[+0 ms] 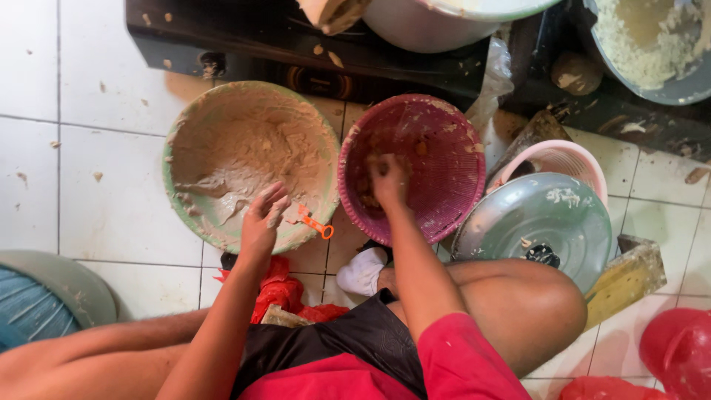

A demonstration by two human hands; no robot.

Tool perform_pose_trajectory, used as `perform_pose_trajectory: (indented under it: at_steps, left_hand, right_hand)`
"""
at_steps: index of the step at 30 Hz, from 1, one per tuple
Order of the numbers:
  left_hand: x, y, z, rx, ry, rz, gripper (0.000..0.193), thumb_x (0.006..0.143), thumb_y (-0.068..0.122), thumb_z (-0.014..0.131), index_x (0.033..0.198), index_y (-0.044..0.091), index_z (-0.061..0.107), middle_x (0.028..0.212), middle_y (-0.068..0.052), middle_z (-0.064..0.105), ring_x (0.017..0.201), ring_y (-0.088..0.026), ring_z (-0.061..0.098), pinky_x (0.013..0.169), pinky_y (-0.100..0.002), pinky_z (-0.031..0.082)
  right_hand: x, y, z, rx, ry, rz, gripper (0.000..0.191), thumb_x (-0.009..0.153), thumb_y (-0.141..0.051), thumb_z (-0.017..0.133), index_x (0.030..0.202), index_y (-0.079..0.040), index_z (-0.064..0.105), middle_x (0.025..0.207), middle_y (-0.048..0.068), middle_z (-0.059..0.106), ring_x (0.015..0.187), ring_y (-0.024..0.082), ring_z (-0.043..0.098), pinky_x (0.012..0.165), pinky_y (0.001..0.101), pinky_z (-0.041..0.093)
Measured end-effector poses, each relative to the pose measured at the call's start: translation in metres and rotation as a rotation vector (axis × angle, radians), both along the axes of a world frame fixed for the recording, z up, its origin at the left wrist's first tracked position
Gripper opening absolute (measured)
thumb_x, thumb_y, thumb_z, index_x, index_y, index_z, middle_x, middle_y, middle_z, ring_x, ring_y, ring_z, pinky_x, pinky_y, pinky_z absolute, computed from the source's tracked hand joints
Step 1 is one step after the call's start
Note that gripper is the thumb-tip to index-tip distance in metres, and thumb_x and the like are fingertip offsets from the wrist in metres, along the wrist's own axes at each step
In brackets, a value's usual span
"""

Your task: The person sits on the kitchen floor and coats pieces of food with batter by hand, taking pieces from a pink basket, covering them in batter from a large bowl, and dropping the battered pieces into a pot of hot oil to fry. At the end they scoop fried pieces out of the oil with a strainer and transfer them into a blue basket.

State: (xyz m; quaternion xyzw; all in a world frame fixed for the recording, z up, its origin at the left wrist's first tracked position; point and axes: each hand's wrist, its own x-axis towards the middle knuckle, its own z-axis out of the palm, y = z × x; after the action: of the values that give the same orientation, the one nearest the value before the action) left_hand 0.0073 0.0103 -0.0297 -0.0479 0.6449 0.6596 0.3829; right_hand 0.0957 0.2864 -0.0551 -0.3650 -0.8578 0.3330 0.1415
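Now the right hand (388,180) presses, fingers bunched, inside the round pink plastic mesh basket (444,141); the left hand (261,220), fingers loosely together, rests on the paste-smeared green bowl's (181,207) rim.

We see a pale green bowl (250,164) smeared with beige paste beside a magenta perforated basket (413,167). A silver-grey lid (537,222) covers a pink basket (564,158), and the floor (104,178) is white tile with dark grout.
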Motion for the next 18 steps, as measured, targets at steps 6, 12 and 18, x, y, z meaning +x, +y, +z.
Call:
perform_pose_trajectory:
  at_steps: [6,12,18]
  left_hand:
    - [0.01,0.036,0.032,0.14,0.402,-0.129,0.056,0.094,0.005,0.066,0.148,0.008,0.052,0.142,-0.011,0.06,0.126,-0.021,0.061,0.104,-0.036,0.051]
    - [0.02,0.015,0.078,0.04,0.704,-0.058,0.037,0.089,-0.002,0.07,0.124,0.008,0.066,0.12,-0.011,0.067,0.107,-0.024,0.071,0.09,-0.033,0.062]
    - [0.008,-0.03,0.039,-0.205,0.668,0.177,0.028,0.092,-0.001,0.063,0.118,0.008,0.068,0.109,-0.01,0.071,0.093,-0.024,0.071,0.082,-0.034,0.059]
  right_hand:
    - [-0.014,-0.027,0.049,-0.431,0.18,0.206,0.015,0.093,-0.015,0.075,0.092,-0.002,0.068,0.08,0.0,0.066,0.075,0.009,0.06,0.069,0.0277,0.05]
    - [-0.016,-0.076,0.068,-0.929,0.047,0.472,0.021,0.101,-0.02,0.068,0.092,-0.001,0.064,0.082,-0.005,0.058,0.077,0.007,0.051,0.068,0.0259,0.043]
    - [-0.009,-0.103,0.052,-0.431,-0.28,0.606,0.028,0.101,-0.032,0.067,0.101,-0.004,0.069,0.086,0.008,0.064,0.08,0.025,0.063,0.071,0.0368,0.049]
